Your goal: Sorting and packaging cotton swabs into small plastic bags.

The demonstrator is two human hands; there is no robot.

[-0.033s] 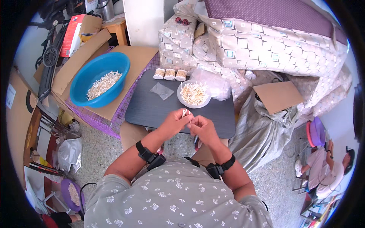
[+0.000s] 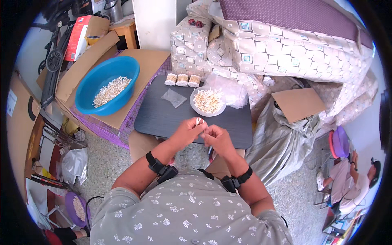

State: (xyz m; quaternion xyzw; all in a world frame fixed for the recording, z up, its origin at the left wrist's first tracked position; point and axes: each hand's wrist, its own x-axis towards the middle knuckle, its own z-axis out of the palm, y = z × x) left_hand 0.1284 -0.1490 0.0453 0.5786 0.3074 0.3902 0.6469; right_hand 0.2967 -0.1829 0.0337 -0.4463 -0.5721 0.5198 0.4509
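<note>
Above the near edge of a small dark table (image 2: 157, 118), my two hands meet at the fingertips. My left hand (image 2: 187, 132) is closed on a few cotton swabs, whose white tips (image 2: 198, 121) poke up between thumb and fingers. My right hand (image 2: 218, 138) is pinched closed against the left fingertips; what lies in the pinch is too small to make out. Just beyond them stands a white bowl (image 2: 197, 109) heaped with loose cotton swabs (image 2: 209, 100). At the table's far edge sit three round bundles of swabs (image 2: 182, 80). A small clear plastic bag (image 2: 174, 98) lies left of the bowl.
Clear plastic bags (image 2: 234, 92) are piled right of the bowl. On cardboard to the left, a blue basin (image 2: 87, 107) holds more swabs. A patterned sofa (image 2: 281, 53) stands behind, a grey cloth (image 2: 271, 143) at right. Another person (image 2: 351, 183) sits far right.
</note>
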